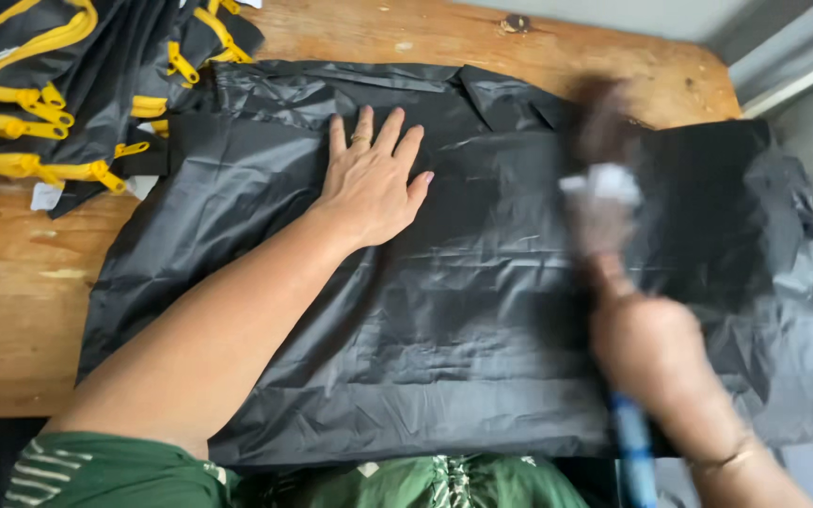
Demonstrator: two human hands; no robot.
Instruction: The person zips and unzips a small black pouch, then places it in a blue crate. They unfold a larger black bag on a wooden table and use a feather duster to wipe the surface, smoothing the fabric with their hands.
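Right hand [656, 353] blurred, fist around a brush-like tool [604, 202] with a blue handle, over the black fabric [444, 310] spread on the wooden table [11, 301]. Left hand [374, 183] flat, fingers spread, pinning it. Fabric mostly flat, right edge crumpled. Yellow-trimmed pile [58, 85] far left.

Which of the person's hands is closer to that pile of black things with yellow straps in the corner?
The left hand. It lies flat on the black fabric, a little way right of the strap pile. The right hand, blurred, is far across the wooden table, near the sheet's right side.
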